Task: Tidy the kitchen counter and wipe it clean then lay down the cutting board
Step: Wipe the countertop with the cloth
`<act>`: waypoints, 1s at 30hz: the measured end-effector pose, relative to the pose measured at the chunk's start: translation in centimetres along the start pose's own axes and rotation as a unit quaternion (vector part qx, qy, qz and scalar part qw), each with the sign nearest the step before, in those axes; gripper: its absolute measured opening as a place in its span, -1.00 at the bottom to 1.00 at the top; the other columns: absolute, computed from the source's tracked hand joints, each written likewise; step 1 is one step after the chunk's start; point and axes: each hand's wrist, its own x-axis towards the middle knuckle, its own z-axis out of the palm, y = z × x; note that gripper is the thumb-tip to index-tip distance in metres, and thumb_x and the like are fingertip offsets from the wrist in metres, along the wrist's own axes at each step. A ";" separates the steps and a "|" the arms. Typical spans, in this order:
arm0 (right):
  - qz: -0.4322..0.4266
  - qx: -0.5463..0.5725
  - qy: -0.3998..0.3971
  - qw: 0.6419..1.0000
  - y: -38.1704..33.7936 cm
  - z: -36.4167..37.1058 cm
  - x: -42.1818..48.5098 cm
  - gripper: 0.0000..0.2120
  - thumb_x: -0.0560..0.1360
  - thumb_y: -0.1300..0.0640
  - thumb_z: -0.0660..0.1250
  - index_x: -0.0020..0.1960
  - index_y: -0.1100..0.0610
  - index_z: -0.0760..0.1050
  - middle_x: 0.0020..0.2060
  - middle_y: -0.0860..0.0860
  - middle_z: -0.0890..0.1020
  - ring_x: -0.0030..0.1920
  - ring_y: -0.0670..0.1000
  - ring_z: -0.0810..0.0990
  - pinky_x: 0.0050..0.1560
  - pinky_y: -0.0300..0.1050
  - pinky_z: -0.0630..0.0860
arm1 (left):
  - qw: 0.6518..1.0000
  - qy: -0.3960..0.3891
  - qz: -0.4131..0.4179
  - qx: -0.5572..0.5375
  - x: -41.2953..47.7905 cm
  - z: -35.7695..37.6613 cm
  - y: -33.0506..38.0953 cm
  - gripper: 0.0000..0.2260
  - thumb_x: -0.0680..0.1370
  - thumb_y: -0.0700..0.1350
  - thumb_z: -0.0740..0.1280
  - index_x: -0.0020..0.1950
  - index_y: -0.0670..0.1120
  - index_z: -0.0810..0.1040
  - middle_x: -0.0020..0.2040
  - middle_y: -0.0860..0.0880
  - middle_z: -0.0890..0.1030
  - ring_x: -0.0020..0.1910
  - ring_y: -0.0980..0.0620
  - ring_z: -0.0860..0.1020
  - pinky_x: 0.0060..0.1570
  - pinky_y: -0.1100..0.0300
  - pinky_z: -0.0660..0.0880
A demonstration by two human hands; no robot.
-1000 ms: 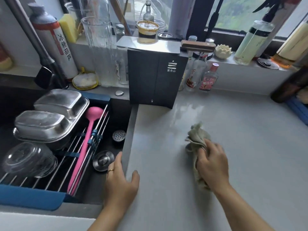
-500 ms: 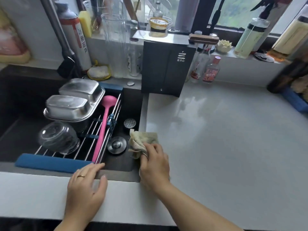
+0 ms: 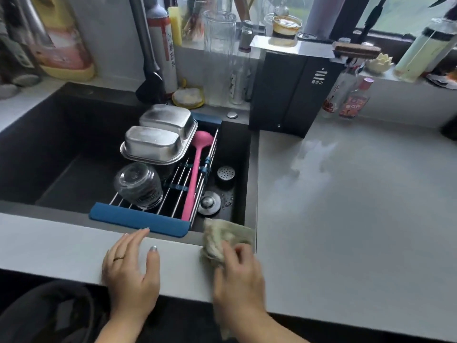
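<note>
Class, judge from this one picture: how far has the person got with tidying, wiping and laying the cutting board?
Done: the counter right of the sink is bare and carries a wet sheen.
In hand: the right hand presses a cloth on the front ledge at the sink corner; the left hand rests flat on that ledge.
Left: no cutting board lies on the counter yet.
</note>
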 end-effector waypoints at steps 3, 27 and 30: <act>0.031 0.125 -0.096 0.987 -2.4 0.6 3.4 -0.67 0.51 0.10 0.12 0.25 0.09 0.39 0.19 0.11 0.41 0.12 0.13 0.44 0.14 -0.08 0.37 | 0.999 0.011 0.038 -0.023 0.0 0.8 1.1 -0.44 0.36 0.07 0.05 0.12 -0.26 0.54 0.12 -0.31 0.58 0.23 -0.32 0.45 0.30 -0.13 0.24; 0.405 0.006 0.291 0.867 44.4 -25.2 0.0 -0.68 0.52 0.20 0.17 0.24 0.20 0.46 0.18 0.31 0.45 0.16 0.33 0.45 0.17 0.08 0.40 | 0.947 -0.247 0.204 -0.024 -9.0 25.2 26.6 -0.61 0.46 -0.20 0.32 0.28 -0.14 0.42 0.24 -0.19 0.53 0.25 -0.22 0.42 0.27 -0.10 0.29; 0.467 -0.032 0.317 0.825 52.6 -29.9 -2.5 -0.66 0.51 0.19 0.19 0.28 0.17 0.44 0.22 0.34 0.40 0.21 0.34 0.36 0.23 0.13 0.35 | 0.946 -0.242 0.217 -0.006 -11.5 28.7 30.0 -0.55 0.37 -0.07 0.23 0.24 -0.17 0.46 0.18 -0.20 0.56 0.24 -0.26 0.44 0.27 -0.16 0.26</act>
